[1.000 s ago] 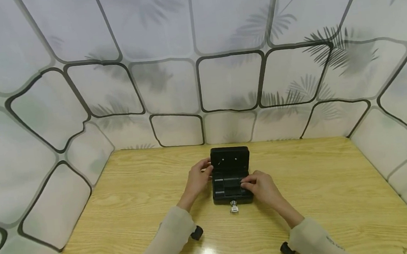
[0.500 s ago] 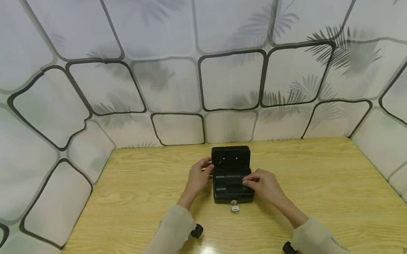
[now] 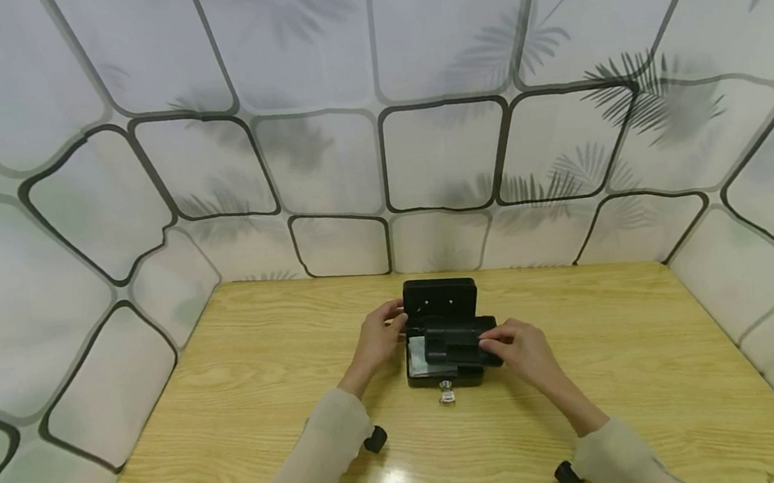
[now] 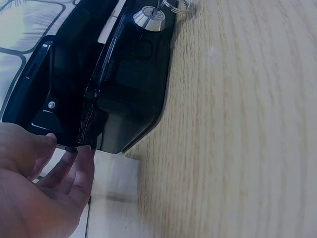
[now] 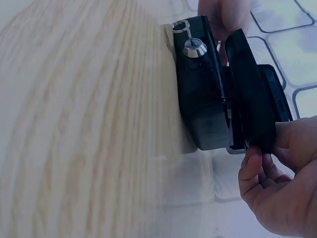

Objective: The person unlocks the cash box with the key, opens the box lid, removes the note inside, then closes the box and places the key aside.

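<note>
The key (image 3: 446, 394) stands in the lock on the near wall of the cash box (image 3: 444, 376), its ring lying on the tabletop (image 3: 235, 415). The box sits at the middle of the tabletop, lid (image 3: 439, 300) raised at the far side.

The right hand (image 3: 522, 347) pinches the right end of the black inner tray (image 3: 460, 345), fingers (image 5: 257, 163) curled under its edge and thumb on top. The tray is lifted and shifted right, partly clear of the box, exposing a pale sheet (image 3: 415, 346) at the box's left.

Risk: the grip covers one end only, so the free left end may tip, catch the box rim and drag the box.

The left hand (image 3: 377, 338) steadies the far left corner of the box at the hinge, fingers (image 4: 74, 166) relaxed and slightly spread, tips touching. That light contact may not stop the box sliding or the lid dropping forward.
</note>
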The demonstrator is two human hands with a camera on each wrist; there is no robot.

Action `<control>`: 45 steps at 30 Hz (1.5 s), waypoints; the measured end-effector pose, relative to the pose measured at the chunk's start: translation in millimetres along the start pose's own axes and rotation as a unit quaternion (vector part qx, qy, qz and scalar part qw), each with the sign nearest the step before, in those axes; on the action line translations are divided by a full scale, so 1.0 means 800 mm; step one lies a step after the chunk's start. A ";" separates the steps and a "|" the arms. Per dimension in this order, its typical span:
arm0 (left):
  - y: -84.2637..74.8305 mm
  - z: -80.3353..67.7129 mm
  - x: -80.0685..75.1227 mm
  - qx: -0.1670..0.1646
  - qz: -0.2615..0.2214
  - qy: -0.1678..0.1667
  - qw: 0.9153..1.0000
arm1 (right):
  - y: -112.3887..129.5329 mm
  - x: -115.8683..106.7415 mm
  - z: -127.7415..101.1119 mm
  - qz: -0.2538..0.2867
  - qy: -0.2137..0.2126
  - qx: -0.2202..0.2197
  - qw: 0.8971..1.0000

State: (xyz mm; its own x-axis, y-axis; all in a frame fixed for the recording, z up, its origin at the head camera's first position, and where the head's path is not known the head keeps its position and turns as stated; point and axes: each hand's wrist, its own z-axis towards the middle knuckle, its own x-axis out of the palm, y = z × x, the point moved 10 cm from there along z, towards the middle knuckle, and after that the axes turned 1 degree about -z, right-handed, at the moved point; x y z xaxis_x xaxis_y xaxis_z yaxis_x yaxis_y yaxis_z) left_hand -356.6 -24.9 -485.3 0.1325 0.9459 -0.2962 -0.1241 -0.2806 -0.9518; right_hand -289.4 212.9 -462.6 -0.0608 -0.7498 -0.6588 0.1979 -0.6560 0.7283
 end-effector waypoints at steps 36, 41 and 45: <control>0.006 0.000 -0.001 -0.027 -0.005 0.000 1.000 | -0.036 -0.064 -0.023 -0.032 -0.002 0.004 0.999; 0.006 0.000 -0.001 -0.028 -0.007 -0.001 1.000 | -0.042 -0.073 -0.025 -0.041 0.002 -0.001 0.999; 0.007 0.001 0.000 -0.027 -0.008 0.001 1.000 | -0.048 -0.084 -0.026 -0.053 0.001 -0.010 0.999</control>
State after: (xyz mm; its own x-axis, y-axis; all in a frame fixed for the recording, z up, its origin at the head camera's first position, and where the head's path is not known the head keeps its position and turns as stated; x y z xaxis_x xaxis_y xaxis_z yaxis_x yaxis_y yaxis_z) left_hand -357.9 -26.8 -490.5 0.1350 0.9501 -0.2813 -0.0694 -0.2741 -0.9592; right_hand -272.8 290.5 -450.0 -0.0809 -0.6762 -0.7323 0.2102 -0.7297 0.6506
